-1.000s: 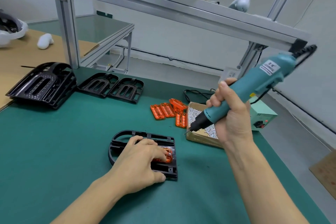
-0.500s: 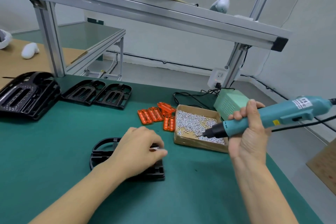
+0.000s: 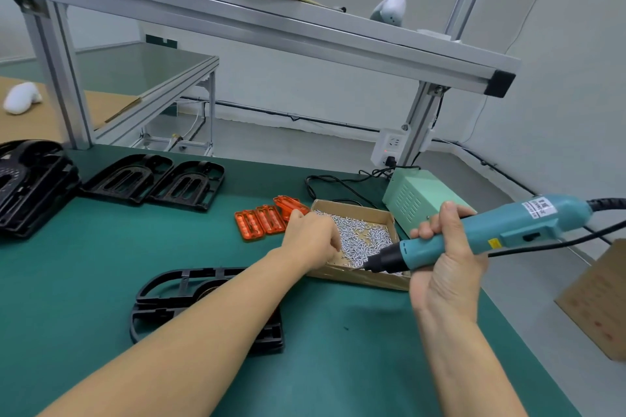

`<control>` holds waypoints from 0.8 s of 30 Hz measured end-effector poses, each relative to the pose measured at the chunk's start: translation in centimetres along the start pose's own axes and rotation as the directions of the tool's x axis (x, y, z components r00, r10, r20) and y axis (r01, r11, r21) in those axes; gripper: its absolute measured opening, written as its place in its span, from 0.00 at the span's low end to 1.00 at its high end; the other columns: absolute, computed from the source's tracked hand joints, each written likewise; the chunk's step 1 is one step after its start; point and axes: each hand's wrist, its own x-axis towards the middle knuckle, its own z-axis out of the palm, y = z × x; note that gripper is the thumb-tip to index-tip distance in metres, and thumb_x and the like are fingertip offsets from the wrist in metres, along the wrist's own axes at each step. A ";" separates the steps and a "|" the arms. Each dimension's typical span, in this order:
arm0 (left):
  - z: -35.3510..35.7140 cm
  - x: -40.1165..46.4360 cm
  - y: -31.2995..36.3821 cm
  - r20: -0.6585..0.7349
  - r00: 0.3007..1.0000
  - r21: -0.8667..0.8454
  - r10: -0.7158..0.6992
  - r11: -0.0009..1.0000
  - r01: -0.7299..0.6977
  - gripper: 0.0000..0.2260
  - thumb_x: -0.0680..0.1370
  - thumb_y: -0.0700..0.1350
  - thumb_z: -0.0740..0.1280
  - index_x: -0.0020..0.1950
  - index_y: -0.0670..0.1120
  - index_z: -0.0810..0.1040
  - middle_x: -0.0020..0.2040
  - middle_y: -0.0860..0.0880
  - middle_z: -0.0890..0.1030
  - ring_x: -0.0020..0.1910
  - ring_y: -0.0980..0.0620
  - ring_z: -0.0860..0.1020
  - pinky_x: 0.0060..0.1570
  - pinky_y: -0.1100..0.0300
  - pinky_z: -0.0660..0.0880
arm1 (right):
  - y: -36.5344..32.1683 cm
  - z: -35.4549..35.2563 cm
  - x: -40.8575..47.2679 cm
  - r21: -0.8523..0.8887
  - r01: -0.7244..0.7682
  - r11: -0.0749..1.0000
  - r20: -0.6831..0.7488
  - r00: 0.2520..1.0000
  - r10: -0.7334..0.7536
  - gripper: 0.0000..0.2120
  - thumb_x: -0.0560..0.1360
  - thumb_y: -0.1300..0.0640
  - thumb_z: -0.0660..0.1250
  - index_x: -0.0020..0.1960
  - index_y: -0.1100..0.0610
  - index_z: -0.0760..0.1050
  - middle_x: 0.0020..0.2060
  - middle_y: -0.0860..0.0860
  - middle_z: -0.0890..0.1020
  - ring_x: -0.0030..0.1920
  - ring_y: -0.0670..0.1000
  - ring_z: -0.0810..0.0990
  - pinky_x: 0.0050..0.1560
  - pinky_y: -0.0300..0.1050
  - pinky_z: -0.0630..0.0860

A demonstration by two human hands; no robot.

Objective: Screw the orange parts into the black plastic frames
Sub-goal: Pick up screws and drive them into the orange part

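Note:
A black plastic frame lies on the green mat near me, and my left forearm crosses over its middle and hides whatever sits there. Several loose orange parts lie further back. My left hand reaches into a cardboard box full of small silver screws, fingers curled down among them; whether they pinch a screw is hidden. My right hand grips a teal electric screwdriver, its black tip pointing left over the box's front right corner.
Two more black frames lie at the back and a stack of them at the far left. A green power unit with cables stands behind the box. Aluminium posts and an overhead beam frame the bench. A brown carton sits off the right edge.
My left hand has left the black frame and moved right and back into the screw box. My right hand has lowered the screwdriver to lie nearly level beside the box.

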 end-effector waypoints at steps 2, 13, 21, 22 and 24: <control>0.4 0.3 0.0 0.025 1.000 0.030 -0.009 1.000 0.008 0.04 0.75 0.45 0.71 0.46 0.51 0.85 0.46 0.55 0.84 0.49 0.52 0.73 0.56 0.54 0.60 | 0.2 -0.1 0.1 -0.002 -0.002 1.000 -0.002 1.000 0.002 0.09 0.76 0.63 0.68 0.43 0.52 0.71 0.27 0.47 0.71 0.27 0.46 0.71 0.33 0.39 0.74; 0.8 1.5 0.3 0.089 0.996 0.258 0.018 0.965 -0.041 0.08 0.77 0.40 0.63 0.47 0.47 0.82 0.45 0.50 0.82 0.49 0.48 0.76 0.55 0.51 0.59 | 0.9 0.0 0.0 -0.026 -0.031 0.999 0.003 1.000 0.031 0.08 0.76 0.62 0.68 0.44 0.53 0.70 0.27 0.48 0.70 0.28 0.47 0.70 0.35 0.41 0.72; -1.3 -0.4 0.1 -0.048 0.999 -0.242 0.025 0.970 -0.036 0.08 0.75 0.39 0.64 0.39 0.49 0.78 0.38 0.53 0.80 0.42 0.53 0.77 0.50 0.56 0.74 | 0.1 0.1 -0.1 -0.020 -0.007 1.000 0.008 1.000 0.007 0.09 0.76 0.63 0.67 0.43 0.52 0.70 0.27 0.46 0.71 0.26 0.45 0.71 0.33 0.39 0.73; -1.8 -1.1 -0.2 -0.061 0.998 -0.357 -0.007 0.934 -0.015 0.08 0.74 0.39 0.65 0.38 0.49 0.78 0.36 0.54 0.80 0.39 0.54 0.77 0.45 0.59 0.76 | 0.0 0.1 -0.2 -0.012 -0.008 1.000 0.010 1.000 0.008 0.09 0.76 0.63 0.67 0.43 0.52 0.70 0.27 0.47 0.70 0.26 0.46 0.71 0.33 0.39 0.73; -2.5 -2.8 -0.9 -0.062 0.995 -0.543 -0.075 0.839 0.029 0.07 0.72 0.38 0.69 0.36 0.48 0.80 0.34 0.53 0.81 0.36 0.57 0.78 0.40 0.63 0.75 | -0.1 0.4 -0.4 0.009 -0.027 1.000 0.013 1.000 0.027 0.09 0.76 0.62 0.68 0.42 0.52 0.71 0.27 0.47 0.70 0.27 0.45 0.71 0.34 0.39 0.73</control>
